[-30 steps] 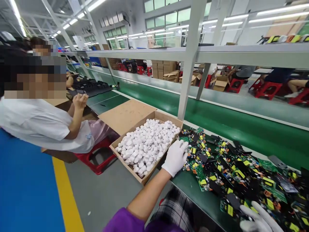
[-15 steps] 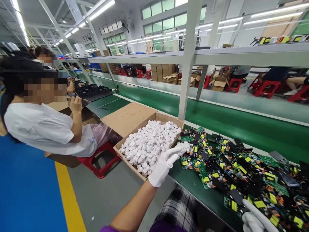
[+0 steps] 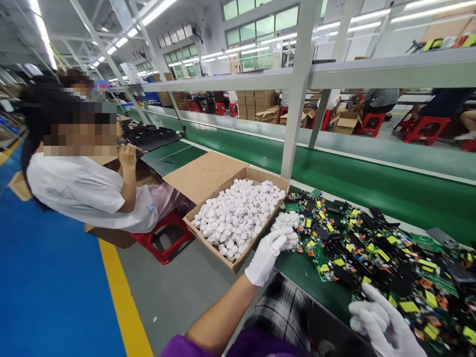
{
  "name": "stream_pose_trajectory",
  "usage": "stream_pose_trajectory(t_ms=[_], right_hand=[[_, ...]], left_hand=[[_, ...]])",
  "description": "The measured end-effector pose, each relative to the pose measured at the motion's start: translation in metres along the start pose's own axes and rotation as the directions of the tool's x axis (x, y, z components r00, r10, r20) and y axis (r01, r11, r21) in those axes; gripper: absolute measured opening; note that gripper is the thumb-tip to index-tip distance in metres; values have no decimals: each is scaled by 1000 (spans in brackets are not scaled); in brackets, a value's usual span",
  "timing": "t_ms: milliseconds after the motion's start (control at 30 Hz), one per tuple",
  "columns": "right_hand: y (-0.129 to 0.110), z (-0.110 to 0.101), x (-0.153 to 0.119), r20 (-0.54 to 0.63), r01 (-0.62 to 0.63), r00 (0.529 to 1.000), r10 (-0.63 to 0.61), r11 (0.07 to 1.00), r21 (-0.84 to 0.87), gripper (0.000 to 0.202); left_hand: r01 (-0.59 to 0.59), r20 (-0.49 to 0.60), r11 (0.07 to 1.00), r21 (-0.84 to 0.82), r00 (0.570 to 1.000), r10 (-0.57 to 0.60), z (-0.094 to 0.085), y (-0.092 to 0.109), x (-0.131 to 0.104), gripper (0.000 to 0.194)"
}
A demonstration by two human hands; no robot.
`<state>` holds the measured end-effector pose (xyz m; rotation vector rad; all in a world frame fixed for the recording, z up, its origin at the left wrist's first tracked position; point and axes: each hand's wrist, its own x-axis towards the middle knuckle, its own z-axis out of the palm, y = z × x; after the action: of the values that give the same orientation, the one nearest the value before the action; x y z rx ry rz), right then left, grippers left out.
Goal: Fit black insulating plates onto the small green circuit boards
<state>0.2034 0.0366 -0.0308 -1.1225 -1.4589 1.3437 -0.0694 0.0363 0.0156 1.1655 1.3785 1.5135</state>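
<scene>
White caps (image 3: 284,221) lie in a small heap at the table (image 3: 297,270) edge, just beside the cardboard box (image 3: 219,235) and touching the pile of circuit boards (image 3: 372,253). The left hand (image 3: 268,254) cups them in a loose, half-closed grip, while the right hand (image 3: 383,322) rests with spread fingers on the boards. Held this loosely, caps could roll off the edge or slip among the boards.
</scene>
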Motion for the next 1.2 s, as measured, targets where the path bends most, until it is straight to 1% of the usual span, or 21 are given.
stream_pose_trajectory(t_ms=[100, 167, 267, 367, 467, 567, 633, 733, 800, 867, 900, 967, 1033, 1100, 1200], right_hand=[[-11, 3, -4, 13, -9, 1000, 9, 1000, -25, 47], [-14, 7, -6, 15, 23, 1000, -22, 999, -46, 45], [-12, 10, -8, -7, 60, 998, -61, 995, -78, 43], [-8, 9, -9, -41, 94, 994, -100, 988, -125, 41], [-9, 7, -6, -81, 189, 975, -209, 960, -205, 38], [-11, 4, -2, -79, 263, 955, -287, 938, -227, 38], [-11, 3, 0, -65, 256, 959, -274, 945, -205, 38], [-8, 4, -1, -71, 179, 979, -191, 972, -151, 39], [-5, 5, -2, -126, 118, 984, -129, 989, -92, 43], [-2, 7, -3, -209, 81, 974, -85, 996, -30, 46], [-1, 8, -3, -240, 76, 968, -75, 997, -8, 44], [0, 8, -3, -265, 79, 961, -75, 997, 6, 36], [0, 5, -2, -259, 98, 961, -97, 995, -8, 31], [1, 2, -1, -268, 131, 954, -131, 991, -21, 31], [4, -2, 1, -292, 167, 943, -160, 986, 0, 31]], left_hand=[[-82, -28, 983, 162, 996, 87, -1, -6, 14, 37], [-151, -22, 940, 306, 986, 166, -1, -10, 30, 39], [-231, 14, 829, 510, 965, 260, 2, -15, 56, 44], [-271, 59, 698, 663, 948, 312, 6, -13, 74, 41], [-286, 98, 577, 765, 937, 335, 8, -8, 83, 39], [-315, 169, 484, 816, 932, 321, 11, -5, 87, 36], [-340, 224, 440, 831, 929, 294, 14, -5, 90, 38], [-350, 270, 403, 846, 932, 243, 22, -6, 97, 52], [-353, 288, 400, 846, 933, 215, 26, -6, 103, 52], [-360, 300, 417, 835, 932, 204, 30, -6, 108, 44], [-363, 301, 432, 826, 931, 207, 31, -6, 110, 40], [-363, 291, 479, 799, 931, 220, 32, -5, 112, 36], [-350, 259, 548, 760, 936, 240, 32, -4, 111, 32], [-320, 199, 635, 703, 946, 256, 32, -3, 107, 28], [-236, 57, 788, 569, 967, 249, 33, -3, 101, 23]])
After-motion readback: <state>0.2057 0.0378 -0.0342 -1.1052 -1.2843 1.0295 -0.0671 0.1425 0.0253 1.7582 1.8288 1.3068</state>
